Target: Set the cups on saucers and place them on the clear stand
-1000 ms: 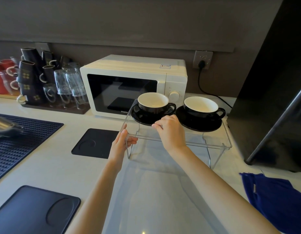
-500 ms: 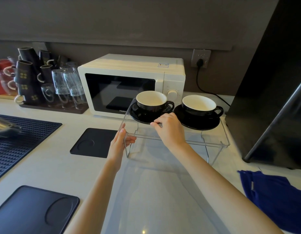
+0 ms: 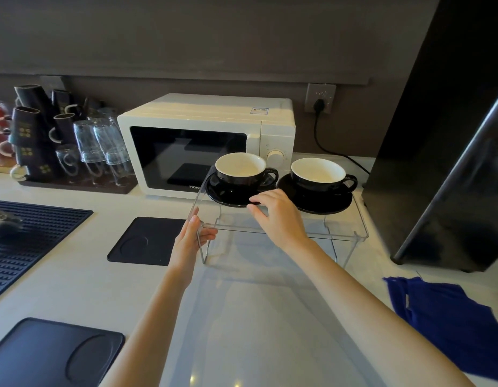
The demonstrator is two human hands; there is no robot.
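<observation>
Two black cups with white insides stand on black saucers on top of the clear stand [image 3: 340,233]. The left cup [image 3: 242,170] rests on the left saucer [image 3: 228,195], the right cup [image 3: 319,174] on the right saucer [image 3: 323,205]. My left hand [image 3: 193,236] grips the stand's front left corner, thumb over the edge. My right hand [image 3: 278,215] hovers over the stand's top, its fingertips at the front rim of the left saucer; whether they pinch it I cannot tell.
A white microwave [image 3: 203,141] stands right behind the stand. A tall black appliance [image 3: 448,163] is close on the right. Stacked mugs and glasses [image 3: 63,141] sit back left. Dark mats [image 3: 147,241] lie on the counter, a blue cloth [image 3: 448,322] at front right.
My right hand has slid slightly back from the left saucer, fingers spreading a little. The left hand keeps its hold on the stand's corner. Cups and saucers have not moved.
</observation>
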